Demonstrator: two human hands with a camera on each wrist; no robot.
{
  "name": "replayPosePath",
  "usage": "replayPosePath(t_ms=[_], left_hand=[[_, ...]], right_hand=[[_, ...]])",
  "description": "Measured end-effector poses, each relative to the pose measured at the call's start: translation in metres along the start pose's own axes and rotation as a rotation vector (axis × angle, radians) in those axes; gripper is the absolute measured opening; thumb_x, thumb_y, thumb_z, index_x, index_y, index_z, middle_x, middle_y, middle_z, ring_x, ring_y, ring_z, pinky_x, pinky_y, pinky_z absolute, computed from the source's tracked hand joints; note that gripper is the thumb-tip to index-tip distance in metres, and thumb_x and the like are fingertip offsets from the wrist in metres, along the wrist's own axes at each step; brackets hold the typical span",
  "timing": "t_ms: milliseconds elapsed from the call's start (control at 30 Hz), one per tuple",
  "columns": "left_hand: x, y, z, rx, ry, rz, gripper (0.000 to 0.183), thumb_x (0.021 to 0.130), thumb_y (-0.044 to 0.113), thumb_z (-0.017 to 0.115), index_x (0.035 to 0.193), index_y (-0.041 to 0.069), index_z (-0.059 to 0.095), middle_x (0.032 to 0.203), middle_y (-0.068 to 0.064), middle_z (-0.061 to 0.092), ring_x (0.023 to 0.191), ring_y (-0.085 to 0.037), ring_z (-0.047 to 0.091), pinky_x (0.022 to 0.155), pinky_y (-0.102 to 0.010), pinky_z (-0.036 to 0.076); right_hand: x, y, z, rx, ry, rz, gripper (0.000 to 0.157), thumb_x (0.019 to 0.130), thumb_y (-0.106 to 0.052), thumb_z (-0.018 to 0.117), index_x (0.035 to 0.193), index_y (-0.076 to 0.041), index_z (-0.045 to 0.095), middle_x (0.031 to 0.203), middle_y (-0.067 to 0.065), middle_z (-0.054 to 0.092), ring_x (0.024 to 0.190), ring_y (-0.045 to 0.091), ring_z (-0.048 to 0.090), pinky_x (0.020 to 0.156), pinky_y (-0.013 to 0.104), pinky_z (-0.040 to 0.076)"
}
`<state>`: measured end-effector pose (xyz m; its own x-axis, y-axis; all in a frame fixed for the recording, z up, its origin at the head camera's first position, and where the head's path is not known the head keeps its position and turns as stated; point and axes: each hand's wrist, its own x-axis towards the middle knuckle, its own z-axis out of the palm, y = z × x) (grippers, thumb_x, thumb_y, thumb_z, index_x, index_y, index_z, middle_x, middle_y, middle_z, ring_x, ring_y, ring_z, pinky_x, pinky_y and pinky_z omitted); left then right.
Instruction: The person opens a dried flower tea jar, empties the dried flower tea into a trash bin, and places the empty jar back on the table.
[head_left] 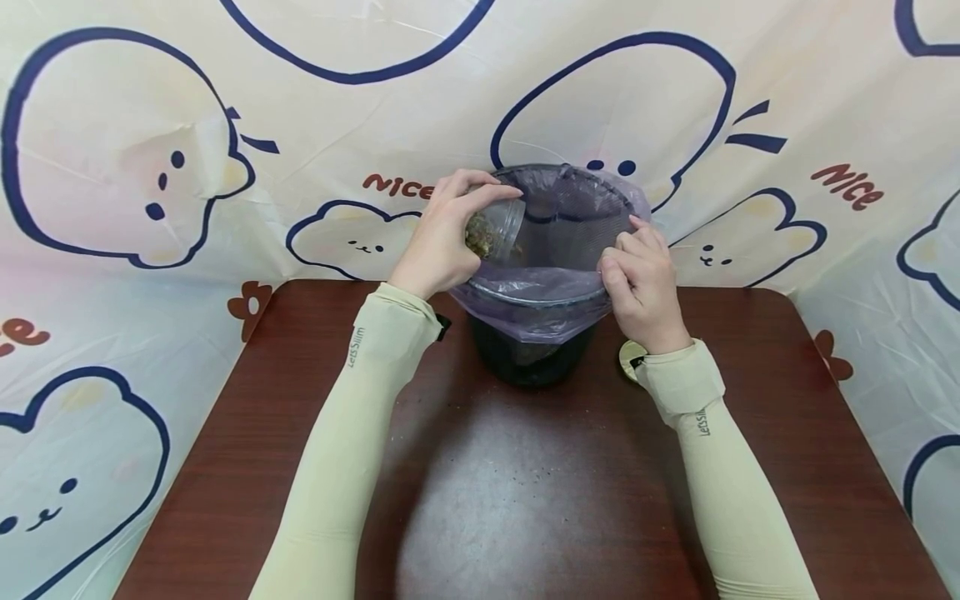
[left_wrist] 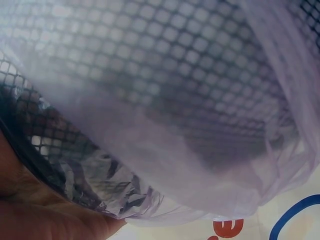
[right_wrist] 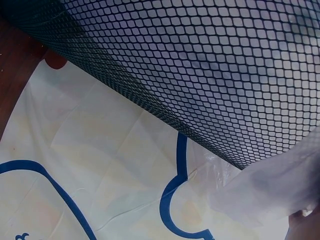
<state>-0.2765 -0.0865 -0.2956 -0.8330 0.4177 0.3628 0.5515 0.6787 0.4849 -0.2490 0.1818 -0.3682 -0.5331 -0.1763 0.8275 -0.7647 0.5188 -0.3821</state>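
Observation:
A dark mesh trash bin (head_left: 528,362) stands on the table, lined with a thin purple trash bag (head_left: 536,312) folded over its rim. My left hand (head_left: 453,233) holds a clear jar (head_left: 510,225), tipped on its side with its mouth toward the bin's opening. Brownish-green dried bits (head_left: 480,236) lie inside the jar. On the other side, my right hand (head_left: 641,279) grips the bin's rim together with the bag. In the left wrist view, part of the left hand (left_wrist: 55,215) shows below the mesh and bag. The bottom of the bin's inside is hidden.
A round gold-coloured lid (head_left: 630,358) lies on the table by the right wrist, partly covered by the sleeve. Small dark crumbs are scattered over the brown table (head_left: 517,500). A patterned cloth (head_left: 322,133) hangs behind and at both sides.

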Motion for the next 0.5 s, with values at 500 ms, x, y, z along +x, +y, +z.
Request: replayPosePath(t_ms=[500], left_hand=[[0.0006, 0.0008, 0.0005, 0.016, 0.011, 0.010, 0.089, 0.069, -0.025, 0.059, 0.140, 0.030, 0.065, 0.146, 0.000, 0.048, 0.142, -0.024, 0.034, 0.093, -0.040, 0.046]], right_hand=[[0.0005, 0.0002, -0.0006, -0.003, -0.001, 0.003, 0.040, 0.097, -0.021, 0.043, 0.063, -0.006, 0.058, 0.062, 0.005, 0.039, 0.075, 0.027, 0.040, 0.122, 0.054, 0.031]])
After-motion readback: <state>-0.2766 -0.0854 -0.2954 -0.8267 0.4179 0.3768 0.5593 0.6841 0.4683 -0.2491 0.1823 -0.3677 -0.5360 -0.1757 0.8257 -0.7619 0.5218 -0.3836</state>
